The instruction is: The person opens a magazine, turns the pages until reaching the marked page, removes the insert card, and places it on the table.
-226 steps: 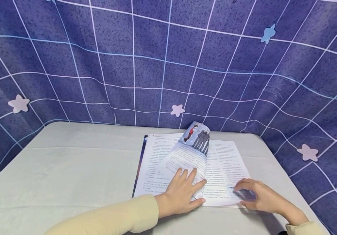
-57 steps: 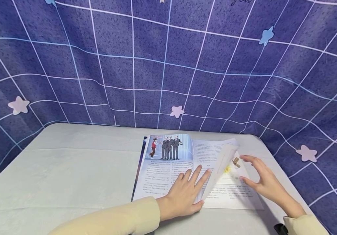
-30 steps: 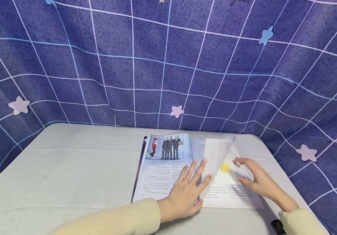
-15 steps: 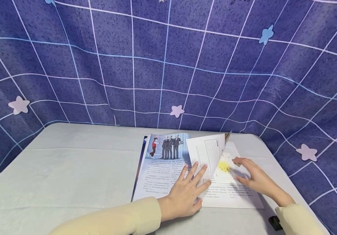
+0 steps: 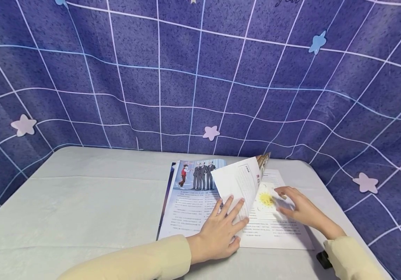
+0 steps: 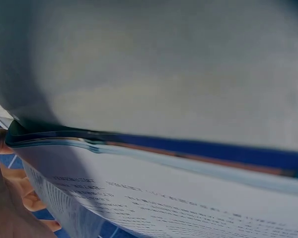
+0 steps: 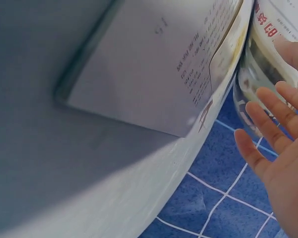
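An open magazine lies on the table, its left page showing a picture of figures in dark suits. My left hand rests across the middle with fingers spread, over the foot of a lifted page. That page stands curled up toward the left, with red characters and a brown picture on its other side. Over the right-hand page, near a yellow sun drawing, hovers my right hand. In the right wrist view its fingers are spread and hold nothing; the lifted page is beyond them.
A pale cloth covers the table. Behind it hangs a dark blue curtain with grid lines and stars, which also runs along the right side. A black device sits at the right sleeve.
Another page has been lifted and has swung leftward from the right side, uncovering the sun drawing. The right hand has shifted slightly left; the left hand stays nearly in place.
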The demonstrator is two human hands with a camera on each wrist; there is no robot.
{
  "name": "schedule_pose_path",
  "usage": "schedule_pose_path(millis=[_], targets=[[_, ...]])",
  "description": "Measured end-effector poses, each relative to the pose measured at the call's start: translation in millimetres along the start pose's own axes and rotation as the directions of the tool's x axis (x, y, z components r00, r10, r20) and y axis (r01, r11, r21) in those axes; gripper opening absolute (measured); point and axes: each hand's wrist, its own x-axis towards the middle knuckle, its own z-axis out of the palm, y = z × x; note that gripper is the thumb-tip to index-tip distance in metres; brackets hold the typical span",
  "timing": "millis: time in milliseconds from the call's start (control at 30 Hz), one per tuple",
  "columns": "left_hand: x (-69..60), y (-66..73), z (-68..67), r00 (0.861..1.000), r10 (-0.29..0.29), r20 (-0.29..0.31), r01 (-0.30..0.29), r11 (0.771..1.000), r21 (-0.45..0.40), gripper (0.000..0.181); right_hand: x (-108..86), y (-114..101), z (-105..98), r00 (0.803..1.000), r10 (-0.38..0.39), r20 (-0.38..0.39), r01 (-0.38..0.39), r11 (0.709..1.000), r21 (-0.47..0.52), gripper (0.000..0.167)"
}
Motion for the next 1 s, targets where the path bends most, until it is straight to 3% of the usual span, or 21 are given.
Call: schedule_pose_path(millis=[1000], targets=[[-8.1,-4.8,0.9,0.997,-0.069,0.036,0.069,0.998,-0.001,0.062,23.9,17.3,-0.5,0.989,0.077,0.127,-0.086,0.994,0.067,0.05]])
